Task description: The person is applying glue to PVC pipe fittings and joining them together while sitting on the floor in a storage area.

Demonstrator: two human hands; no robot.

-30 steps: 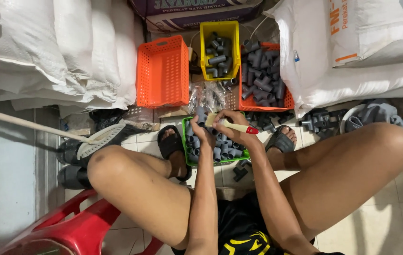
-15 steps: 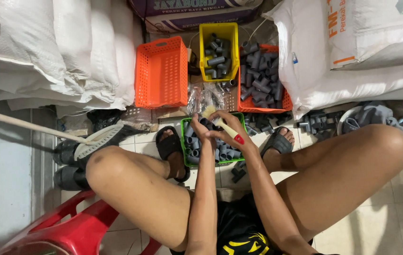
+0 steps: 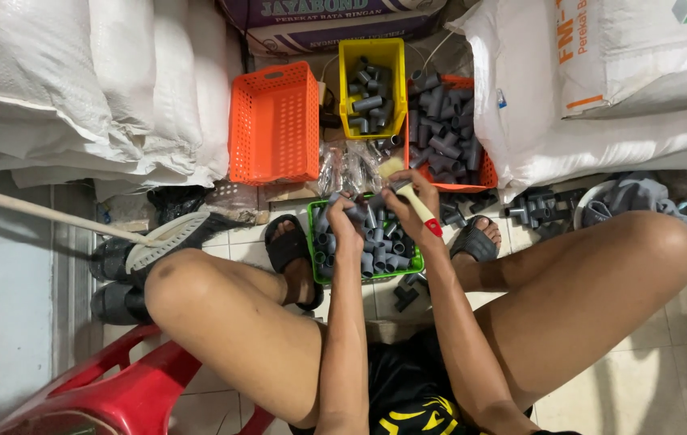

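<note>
Grasping a brush (image 3: 417, 211) with a pale handle and red end, the right hand (image 3: 412, 205) has its grip clenched around the handle, the bristle end pointing up and left toward the clear bags (image 3: 351, 165). Left hand (image 3: 346, 221) is closed on a grey fitting (image 3: 335, 200), held just beside the right hand; both hover over the green tray (image 3: 417, 264). That tray sits on the tiled floor (image 3: 641, 379) between the person's feet and is full of short grey pipe fittings (image 3: 375, 250).

Beyond the hands, three baskets stand side by side: an orange basket (image 3: 275, 125) on the left, a yellow bin (image 3: 371, 56) in the middle with a few grey fittings in it, and an orange-red basket (image 3: 487, 173) on the right heaped with grey pipe pieces (image 3: 444, 121). White sacks (image 3: 77, 80) are stacked on the left, and more sacks (image 3: 625, 89) on the right. More dark fittings (image 3: 541, 209) lie on the floor near the right foot, and one (image 3: 404, 296) lies just below the green tray. Both feet wear black sandals (image 3: 287, 246). A red stool (image 3: 110, 395) stands at the lower left, beside the left knee. A pale pole (image 3: 37, 211) runs across the left side.
</note>
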